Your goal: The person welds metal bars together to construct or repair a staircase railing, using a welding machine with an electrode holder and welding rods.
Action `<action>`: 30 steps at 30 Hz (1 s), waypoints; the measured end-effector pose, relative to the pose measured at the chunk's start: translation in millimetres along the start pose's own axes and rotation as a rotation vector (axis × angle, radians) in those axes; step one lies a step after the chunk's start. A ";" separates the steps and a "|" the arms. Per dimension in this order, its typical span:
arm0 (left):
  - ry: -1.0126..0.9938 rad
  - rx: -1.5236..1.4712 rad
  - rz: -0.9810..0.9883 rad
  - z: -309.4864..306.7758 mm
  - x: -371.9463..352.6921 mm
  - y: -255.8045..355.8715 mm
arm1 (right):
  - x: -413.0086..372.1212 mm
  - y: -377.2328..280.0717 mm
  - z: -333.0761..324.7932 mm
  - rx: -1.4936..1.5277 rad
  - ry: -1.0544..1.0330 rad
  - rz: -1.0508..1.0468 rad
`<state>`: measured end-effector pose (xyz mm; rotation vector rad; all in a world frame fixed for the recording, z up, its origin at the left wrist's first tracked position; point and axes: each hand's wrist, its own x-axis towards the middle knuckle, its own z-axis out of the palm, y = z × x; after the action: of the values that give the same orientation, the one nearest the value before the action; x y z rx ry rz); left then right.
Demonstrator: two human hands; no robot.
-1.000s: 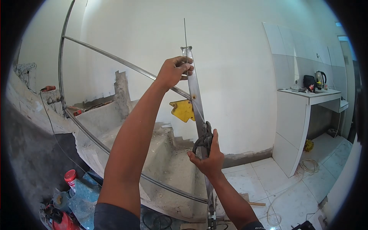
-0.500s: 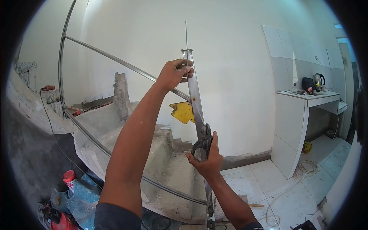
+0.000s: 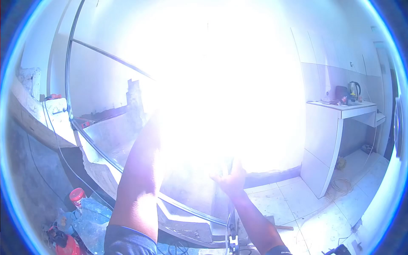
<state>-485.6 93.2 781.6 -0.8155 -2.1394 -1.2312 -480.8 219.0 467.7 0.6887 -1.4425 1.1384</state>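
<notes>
A blinding white glare fills the middle of the view. My left forearm reaches up into it, and the hand at its end is washed out. Below the glare, my right hand shows in part, thumb raised, in the same place where it gripped a black welding electrode holder. That holder is now lost in the light. The upright metal post shows only at its lower end. Beside it, the metal railing frame slants across the steps. The thin rod and yellow magnet square seen earlier are hidden.
Rough concrete steps rise at left. A red-lidded container and blue plastic lie lower left. At right a tiled counter carries a kettle; a coiled hose lies on the floor.
An intense white light has appeared, covering my left hand, the rod, the yellow magnet square and most of the post. Both forearms stay in nearly the same place.
</notes>
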 end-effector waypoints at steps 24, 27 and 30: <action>0.015 -0.002 0.122 -3.4 11.4 -16.6 | 0.7 -13.2 6.1 -0.064 0.002 0.141; 0.012 0.086 0.116 -10.0 22.5 -21.6 | -4.9 -8.8 7.2 0.010 -0.002 0.183; 0.016 -0.044 0.056 2.7 -0.5 -6.1 | -7.5 -2.5 10.3 0.041 0.060 0.122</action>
<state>-490.1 93.0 776.6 -0.8754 -2.0690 -1.2563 -481.1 207.3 462.0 0.5967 -1.4295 1.2754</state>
